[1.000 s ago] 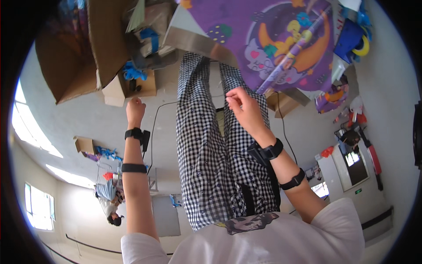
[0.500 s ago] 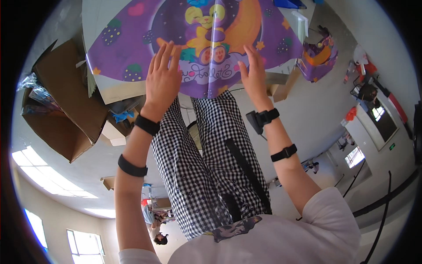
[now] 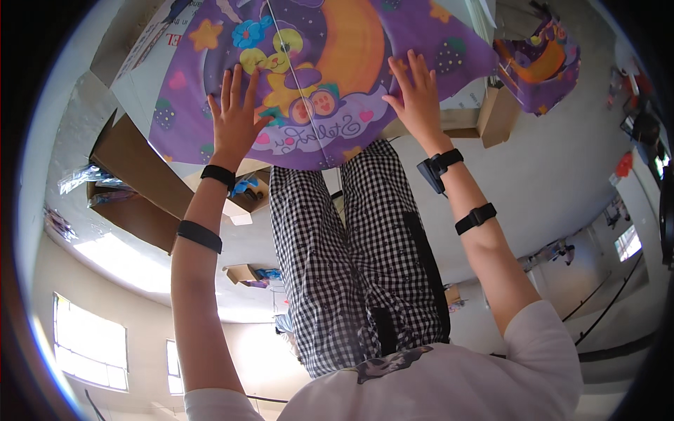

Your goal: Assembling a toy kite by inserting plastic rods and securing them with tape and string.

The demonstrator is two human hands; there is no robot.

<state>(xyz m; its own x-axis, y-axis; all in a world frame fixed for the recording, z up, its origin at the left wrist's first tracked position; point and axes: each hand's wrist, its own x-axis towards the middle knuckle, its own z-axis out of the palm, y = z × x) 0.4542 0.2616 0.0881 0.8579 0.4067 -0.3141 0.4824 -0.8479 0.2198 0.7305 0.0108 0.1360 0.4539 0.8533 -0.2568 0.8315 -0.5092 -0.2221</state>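
A purple cloth panel [image 3: 358, 144] lies spread in front of me, printed with a yellow cartoon animal, an orange moon, stars and berries. A thin pale line runs down its middle, and its curved near edge hangs toward my legs. My left hand [image 3: 237, 119] rests on its left part with the fingers spread. Toward the right edge, my right hand [image 3: 418, 98] lies on the cloth near the moon, fingers stretched and thumb apart. Neither hand grips anything. The panel's far end runs out of view at the top.
Under the panel is a pale printed work surface [image 3: 151, 77]. An open brown carton [image 3: 137, 165] with plastic-wrapped things stands at the left. A similar purple printed cloth [image 3: 544, 70] hangs or lies at the right, beside a cardboard box [image 3: 500, 116].
The view has turned and shifted. The panel now shows more of its left side and top, and its middle line slants. My left hand's fingers have spread wider; both hands stay on the cloth.
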